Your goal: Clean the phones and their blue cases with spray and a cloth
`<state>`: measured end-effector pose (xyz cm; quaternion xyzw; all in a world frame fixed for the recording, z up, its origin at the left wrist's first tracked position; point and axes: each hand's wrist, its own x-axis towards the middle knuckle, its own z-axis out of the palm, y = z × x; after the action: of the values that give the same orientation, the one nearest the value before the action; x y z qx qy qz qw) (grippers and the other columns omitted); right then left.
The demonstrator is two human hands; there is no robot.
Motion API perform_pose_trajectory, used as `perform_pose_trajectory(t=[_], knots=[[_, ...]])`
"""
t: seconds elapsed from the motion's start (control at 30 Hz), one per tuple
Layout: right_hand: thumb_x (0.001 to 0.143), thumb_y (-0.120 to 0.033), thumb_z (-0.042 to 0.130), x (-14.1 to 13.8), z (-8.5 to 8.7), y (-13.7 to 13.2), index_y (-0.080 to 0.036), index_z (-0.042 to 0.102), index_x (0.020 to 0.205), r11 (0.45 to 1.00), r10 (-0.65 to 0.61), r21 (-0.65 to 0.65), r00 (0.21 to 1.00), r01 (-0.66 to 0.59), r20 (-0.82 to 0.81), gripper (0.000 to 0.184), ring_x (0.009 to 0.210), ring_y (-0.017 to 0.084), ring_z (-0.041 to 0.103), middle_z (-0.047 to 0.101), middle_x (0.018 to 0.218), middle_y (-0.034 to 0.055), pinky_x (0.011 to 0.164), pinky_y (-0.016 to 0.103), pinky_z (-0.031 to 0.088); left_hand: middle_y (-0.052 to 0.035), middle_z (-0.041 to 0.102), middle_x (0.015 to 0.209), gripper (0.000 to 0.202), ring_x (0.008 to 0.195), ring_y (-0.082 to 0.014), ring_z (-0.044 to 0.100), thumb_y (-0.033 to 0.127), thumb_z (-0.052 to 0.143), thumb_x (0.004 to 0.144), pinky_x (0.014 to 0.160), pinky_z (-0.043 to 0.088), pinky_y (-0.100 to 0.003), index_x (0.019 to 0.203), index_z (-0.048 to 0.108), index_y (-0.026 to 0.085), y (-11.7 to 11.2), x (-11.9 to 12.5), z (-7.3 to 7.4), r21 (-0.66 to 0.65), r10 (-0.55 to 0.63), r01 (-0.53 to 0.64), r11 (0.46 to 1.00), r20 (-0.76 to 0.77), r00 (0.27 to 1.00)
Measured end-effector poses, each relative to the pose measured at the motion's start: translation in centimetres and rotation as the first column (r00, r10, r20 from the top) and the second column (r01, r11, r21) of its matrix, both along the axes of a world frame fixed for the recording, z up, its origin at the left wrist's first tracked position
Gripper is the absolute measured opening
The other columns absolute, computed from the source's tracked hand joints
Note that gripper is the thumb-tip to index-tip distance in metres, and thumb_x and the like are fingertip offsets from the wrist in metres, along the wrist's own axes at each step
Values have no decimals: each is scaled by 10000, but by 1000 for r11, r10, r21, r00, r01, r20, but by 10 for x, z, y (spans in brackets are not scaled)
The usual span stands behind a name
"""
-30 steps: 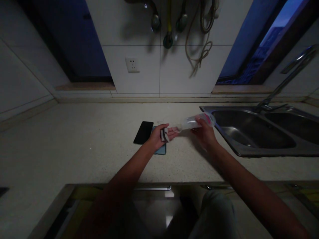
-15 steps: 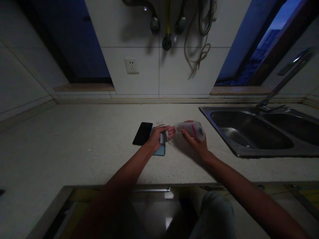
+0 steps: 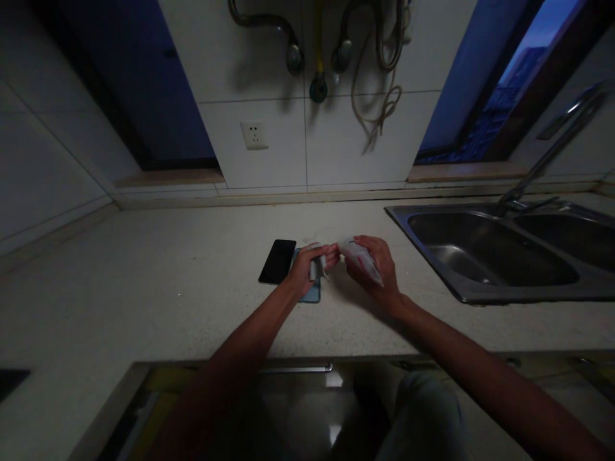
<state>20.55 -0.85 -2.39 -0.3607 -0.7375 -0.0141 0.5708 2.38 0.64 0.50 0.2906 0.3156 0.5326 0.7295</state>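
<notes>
Fingers closed, my right hand point(image 3: 384, 269) grips a translucent plastic bottle or pouch point(image 3: 362, 257) with a pink-red mark; in this dim light I cannot tell which. Its narrow end points left, close to the fingertips of my left hand point(image 3: 302, 269). That hand is closed on a folded grey-white cloth or tissue point(image 3: 317, 267), the thumb lying across it and a loose corner hanging down. Below and behind the left hand lies a light blue phone or phone case point(image 3: 311, 293), partly covered. Beside it, to the left, is a black phone point(image 3: 277, 261) on the counter.
The pale countertop point(image 3: 216, 275) runs along the tiled wall. A steel double sink point(image 3: 459, 296) with a tall faucet point(image 3: 528, 176) is at the right. Pipes and a loose cord point(image 3: 379, 118) hang above, near a wall socket point(image 3: 254, 135). Cabinet handles point(image 3: 298, 369) line the front.
My right hand has turned the translucent container, so its wide end now points down toward me and my fingers cover its far side. My left hand keeps its hold. The view has shifted slightly.
</notes>
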Motion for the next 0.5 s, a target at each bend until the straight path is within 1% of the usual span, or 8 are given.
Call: perform_pose_trajectory(t=[0.1, 0.13, 0.23, 0.3, 0.37, 0.4, 0.5], knots=[[806, -393, 750, 5, 2, 3, -274, 635, 1149, 996, -91, 7, 995, 91, -35, 380, 1004, 295, 669, 712, 1098, 89, 909, 498, 544, -162, 759, 1021, 130, 1074, -283, 715, 147, 721, 734, 964, 557, -413, 736, 593, 170, 1, -1, 0, 67, -31, 28, 997, 36, 999], [801, -405, 763, 7, 4, 4, -272, 648, 1119, 994, -113, 8, 993, 113, -38, 363, 988, 295, 672, 718, 1075, 87, 915, 500, 540, -170, 757, 1033, 128, 1069, -283, 718, 154, 726, 737, 968, 555, -412, 744, 599, 164, 1, -1, 0, 69, -34, 31, 997, 34, 999], [790, -411, 783, 15, 9, 9, -265, 674, 1050, 990, -144, -5, 989, 144, -41, 318, 996, 301, 670, 725, 1041, 76, 967, 518, 510, -167, 748, 1081, 124, 1049, -274, 725, 155, 732, 745, 965, 556, -404, 752, 608, 155, 3, 0, -3, 64, -27, 26, 998, 9, 1000], [796, -423, 774, 21, 11, 12, -253, 680, 1042, 988, -149, -50, 987, 145, -69, 314, 988, 299, 674, 725, 1028, 77, 975, 519, 505, -161, 743, 1097, 126, 1014, -268, 734, 151, 741, 743, 952, 561, -401, 762, 616, 149, 4, -1, -4, 67, -2, 2, 998, 0, 1000], [805, -449, 765, 27, 12, 17, -226, 677, 1059, 983, -148, -131, 977, 129, -150, 349, 963, 288, 685, 722, 1026, 86, 953, 504, 517, -157, 746, 1076, 122, 959, -256, 743, 155, 743, 742, 922, 572, -390, 788, 631, 139, 6, -3, -4, 70, 39, -39, 997, 4, 999], [803, -464, 766, 30, 11, 20, -210, 671, 1064, 978, -153, -174, 963, 116, -220, 376, 948, 282, 691, 721, 1028, 92, 939, 495, 524, -154, 750, 1042, 119, 925, -248, 746, 159, 739, 743, 897, 580, -380, 796, 635, 135, 7, -4, -3, 68, 61, -61, 996, 5, 998], [748, -477, 814, 37, 12, 28, -185, 612, 1119, 967, -173, -247, 869, 60, -463, 513, 937, 269, 702, 719, 1052, 101, 924, 472, 530, -138, 755, 943, 94, 838, -224, 744, 167, 717, 761, 842, 592, -361, 792, 635, 130, 8, -6, -2, 58, 93, -92, 994, -10, 996]])
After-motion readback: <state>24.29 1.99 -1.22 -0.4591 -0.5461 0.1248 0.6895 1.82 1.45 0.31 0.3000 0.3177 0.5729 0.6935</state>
